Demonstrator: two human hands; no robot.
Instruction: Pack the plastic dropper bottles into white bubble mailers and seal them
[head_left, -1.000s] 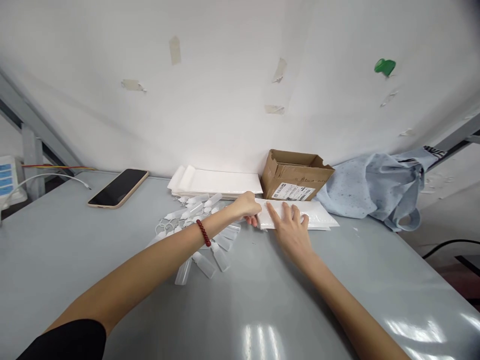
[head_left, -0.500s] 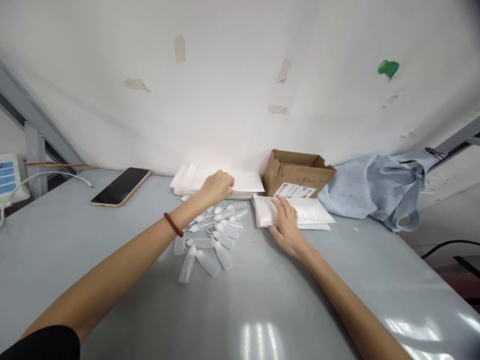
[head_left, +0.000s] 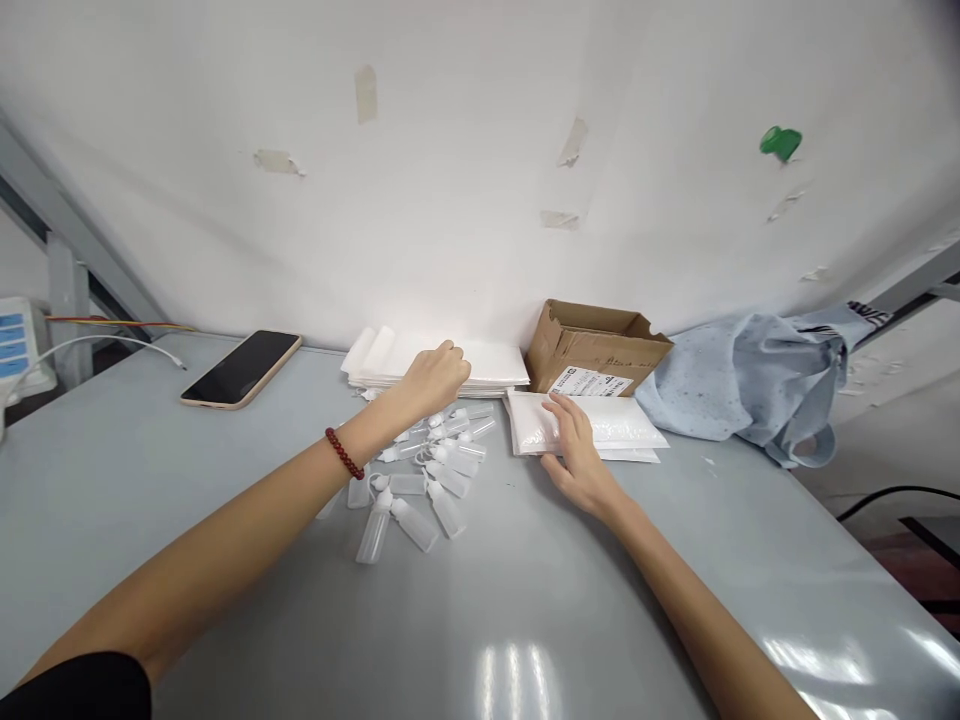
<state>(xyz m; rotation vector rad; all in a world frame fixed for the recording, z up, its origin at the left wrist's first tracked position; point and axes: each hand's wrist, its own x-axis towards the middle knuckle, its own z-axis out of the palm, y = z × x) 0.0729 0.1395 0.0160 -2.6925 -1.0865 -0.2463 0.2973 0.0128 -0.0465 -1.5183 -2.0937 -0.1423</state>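
My left hand [head_left: 433, 378] reaches to the stack of flat white bags [head_left: 491, 362] against the wall, its fingers curled on the front edge of the top one. My right hand [head_left: 576, 455] rests flat, fingers spread, on a pile of filled white bags [head_left: 622, 425] in front of a cardboard box. Several small translucent squeeze bottles [head_left: 420, 480] lie scattered on the grey table [head_left: 480, 610] between my arms. A red bead bracelet circles my left wrist.
An open cardboard box [head_left: 596, 350] stands by the wall. A light blue cloth bag [head_left: 757, 385] lies to its right. A black phone [head_left: 240, 368] lies at the left, with a white cable and a device at the far left edge.
My left hand left the filled bags and moved back and left to the flat bag stack. My right hand slid slightly toward me on the filled pile.
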